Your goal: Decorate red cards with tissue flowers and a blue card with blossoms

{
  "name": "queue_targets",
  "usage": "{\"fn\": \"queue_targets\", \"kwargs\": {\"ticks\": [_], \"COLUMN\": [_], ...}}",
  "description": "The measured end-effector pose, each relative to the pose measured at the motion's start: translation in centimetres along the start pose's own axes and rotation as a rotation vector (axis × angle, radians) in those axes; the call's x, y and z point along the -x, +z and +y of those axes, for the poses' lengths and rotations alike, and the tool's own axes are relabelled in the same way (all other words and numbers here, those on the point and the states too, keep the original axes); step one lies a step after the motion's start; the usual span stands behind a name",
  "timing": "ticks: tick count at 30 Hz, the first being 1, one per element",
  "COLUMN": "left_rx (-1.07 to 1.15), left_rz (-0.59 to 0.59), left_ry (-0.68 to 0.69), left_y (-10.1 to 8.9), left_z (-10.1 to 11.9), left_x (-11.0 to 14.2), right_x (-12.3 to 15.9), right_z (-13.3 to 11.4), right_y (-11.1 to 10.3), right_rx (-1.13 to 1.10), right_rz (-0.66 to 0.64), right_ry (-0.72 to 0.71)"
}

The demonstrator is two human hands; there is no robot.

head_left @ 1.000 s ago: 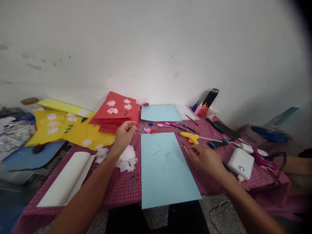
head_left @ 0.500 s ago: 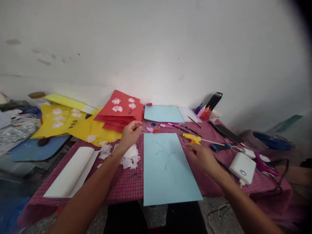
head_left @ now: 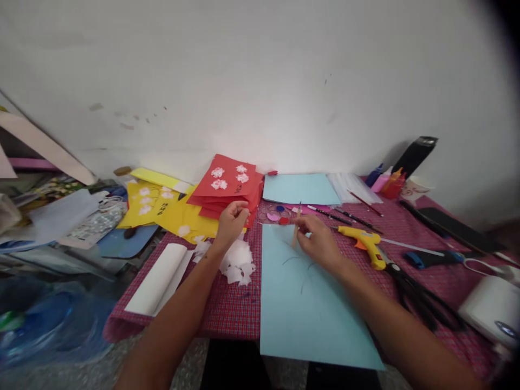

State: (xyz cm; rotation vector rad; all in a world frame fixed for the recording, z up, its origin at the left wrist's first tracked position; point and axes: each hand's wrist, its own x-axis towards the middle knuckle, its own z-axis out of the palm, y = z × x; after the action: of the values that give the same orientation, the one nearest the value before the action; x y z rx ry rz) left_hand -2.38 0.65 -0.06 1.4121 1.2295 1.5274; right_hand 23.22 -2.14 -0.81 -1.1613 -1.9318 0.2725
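My right hand (head_left: 317, 238) is closed around a thin, pale wooden stick (head_left: 296, 232) with a dark upper end. It holds the stick over the top of a light blue sheet (head_left: 312, 325), which bears several thin curved pencil lines. My left hand (head_left: 233, 216) is raised left of the sheet, its fingertips pinched together; whatever they may hold is too small to make out. Below it lie torn white paper pieces (head_left: 238, 262). Past the sheet's top edge sits a clear palette (head_left: 274, 214) with pink, red and blue spots.
A yellow glue gun (head_left: 363, 241), black scissors (head_left: 418, 295) and a white power bank (head_left: 493, 311) are on the right. Red sheets (head_left: 223, 179) and yellow sheets (head_left: 174, 216) are stacked at the back left, beside a white paper roll (head_left: 156, 279). Paint bottles (head_left: 392, 181) stand by the wall.
My right hand has moved left from beside the glue gun to the sheet's top and now holds the stick. My left hand stays pinched. The view has turned slightly left.
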Motion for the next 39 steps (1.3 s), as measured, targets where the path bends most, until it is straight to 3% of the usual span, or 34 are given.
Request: {"fn": "queue_targets", "kwargs": {"ticks": [4,9,13,16,19,23,27,30,32,35,39], "left_rx": [-0.116,-0.021,-0.385,-0.618,-0.770,-0.949,-0.949,-0.804,-0.682,-0.401,0.038], "left_rz": [-0.027,0.017,-0.278,-0.544,-0.661,-0.726,-0.702,-0.555,-0.418,-0.256,-0.170], "left_ry": [0.092,0.152,0.199,0.341,0.428,0.492,0.482,0.424,0.291,-0.018,-0.288], "left_y": [0.2,-0.5,-3.2,-5.0,-5.5,-4.6,-3.9,-3.6,-2.9,-1.1,2.4], "left_z": [0.2,2.2,5.1,6.2,5.9,5.0,4.9,4.6,4.2,3.6,3.4], "left_x": [0.0,1.3,5.1,8.4,10.4,10.7,10.1,9.4,8.7,7.0,4.7], "right_x": [0.9,1.1,1.3,1.4,1.4,1.4,1.2,1.0,0.8,0.5,0.4], "right_z": [0.2,-0.8,-0.8,-0.7,-0.8,-1.0,-1.1,-1.1,-1.0,-0.8,-0.9], "right_y": [-1.1,-1.5,-1.5,-1.3,-1.0,-0.9,-1.2,-1.4,-1.4,-1.5,-1.5], "right_rx": [-0.074,-0.080,-0.128,-0.250,-0.368,-0.444,-0.468,-0.557,-0.642,-0.781,-0.975], "right_rz": [0.129,0.039,0.048,0.075,0.080,0.096,0.129,0.176,0.213,0.258,0.249], "right_ry": [0.050,0.117,0.180,0.222,0.253,0.261,0.283,0.311,0.318,0.313,0.299]}}
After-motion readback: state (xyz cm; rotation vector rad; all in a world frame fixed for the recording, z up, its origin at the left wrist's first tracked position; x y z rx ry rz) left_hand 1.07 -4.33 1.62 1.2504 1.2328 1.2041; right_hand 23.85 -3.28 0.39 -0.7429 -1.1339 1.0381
